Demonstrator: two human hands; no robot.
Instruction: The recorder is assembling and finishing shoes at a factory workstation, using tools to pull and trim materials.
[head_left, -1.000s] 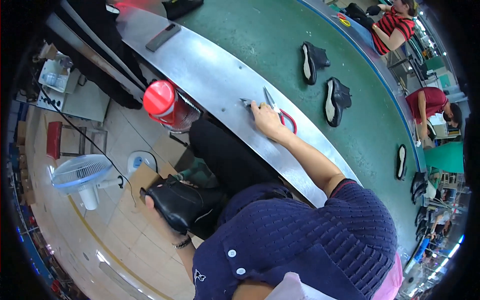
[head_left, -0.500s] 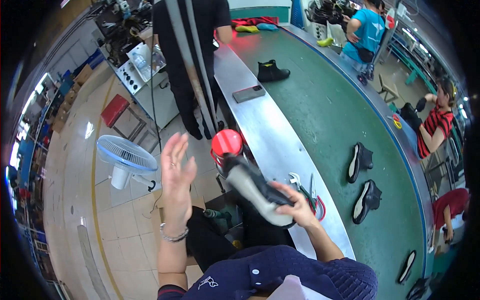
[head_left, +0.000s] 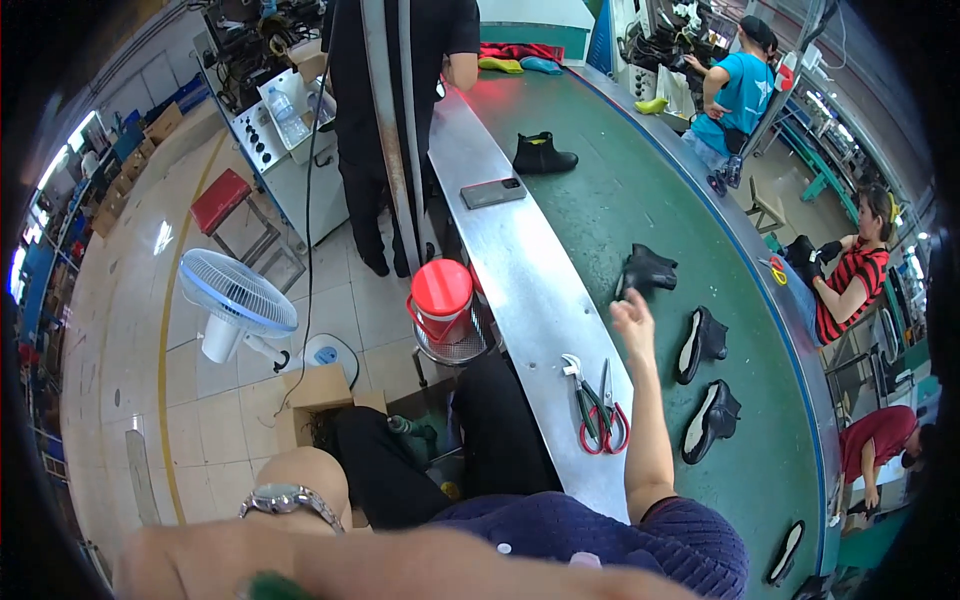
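My right hand (head_left: pixel 633 322) reaches out over the green surface, fingertips at the near side of a black ankle boot (head_left: pixel 650 271). The hand looks open, its index finger and thumb apart, with nothing gripped. My left hand (head_left: pixel 380 570) is very close to the camera along the lower edge, large and blurred; its fingers cannot be made out. A metal-band watch (head_left: pixel 290 498) circles the left wrist. Two more black boots with pale soles, one nearer (head_left: pixel 711 422) and one farther (head_left: pixel 702 345), lie on their sides to the right of my right arm.
On the metal ledge (head_left: pixel 560 300) lie pliers (head_left: pixel 588 405), red-handled scissors (head_left: pixel 613 425) and a phone (head_left: pixel 492 193). A red bucket (head_left: pixel 441 290) stands left of it, a fan (head_left: pixel 238 293) farther left. Another boot (head_left: pixel 544 155) stands farther off. Several people are nearby.
My right hand has carried the boot from over my lap to the green surface and let go. My left hand has come down and in, close to the camera.
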